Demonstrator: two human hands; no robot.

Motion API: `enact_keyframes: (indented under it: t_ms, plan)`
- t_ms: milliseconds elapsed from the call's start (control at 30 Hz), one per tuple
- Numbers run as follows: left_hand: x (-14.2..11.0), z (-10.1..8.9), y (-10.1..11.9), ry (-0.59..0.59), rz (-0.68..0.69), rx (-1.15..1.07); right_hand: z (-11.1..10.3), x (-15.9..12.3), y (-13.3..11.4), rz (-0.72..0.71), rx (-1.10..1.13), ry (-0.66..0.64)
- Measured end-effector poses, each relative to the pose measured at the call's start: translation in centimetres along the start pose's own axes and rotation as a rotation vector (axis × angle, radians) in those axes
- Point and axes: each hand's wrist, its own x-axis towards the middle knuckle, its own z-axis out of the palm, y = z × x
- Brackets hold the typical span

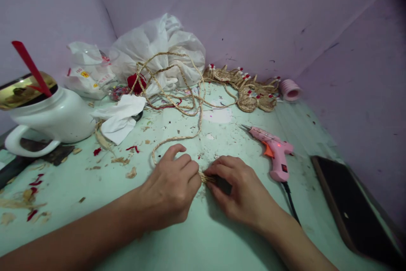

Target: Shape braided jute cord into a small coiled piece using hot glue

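Green tabletop (196,247) — my left hand (174,188) and right hand (242,190) pinched braided cord (207,178), seemingly bundling — next fold likely needed steadiness.

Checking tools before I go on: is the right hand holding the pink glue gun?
No, the pink glue gun lies on the table, apart from the right hand, which pinches the braided cord.

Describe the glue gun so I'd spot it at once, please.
On the pale green table, find the right hand and the dark phone. Between them, slightly farther back, lies the pink glue gun; unlike the pink roll near the wall, it has an orange trigger and black cable.
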Motion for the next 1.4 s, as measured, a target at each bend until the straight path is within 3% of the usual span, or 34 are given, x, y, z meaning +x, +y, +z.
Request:
enact_keyframes:
  t_ms: [133, 300, 500, 800, 1167, 1400]
  plan:
    - [-0.1, -0.2, -0.2, 0.031, 0.128, 0.041, 0.1, -0.1, 0.0, 0.016, 0.010, 0.021]
    - [0.1, -0.1, -0.7, 0.036, 0.166, 0.038, 0.1, 0.1, 0.0, 0.031, 0.008, 0.017]
    - [0.2, 0.5, -0.9, 0.053, -0.018, -0.046, -0.1, 0.0, -0.3, 0.024, -0.029, 0.001]
    - [0.0, 0.6, -0.8, 0.042, -0.066, -0.083, 1.3, 0.2, -0.6, -0.017, -0.198, 0.123]
    - [-0.3, 0.0, -0.8, 0.078, -0.166, -0.166, 1.7, 0.0, -0.5, -0.047, -0.197, 0.245]
    - [-0.4, -0.3, -1.0, 0.129, -0.381, -0.342, 1.5, 0.1, -0.5, -0.095, -0.193, 0.208]
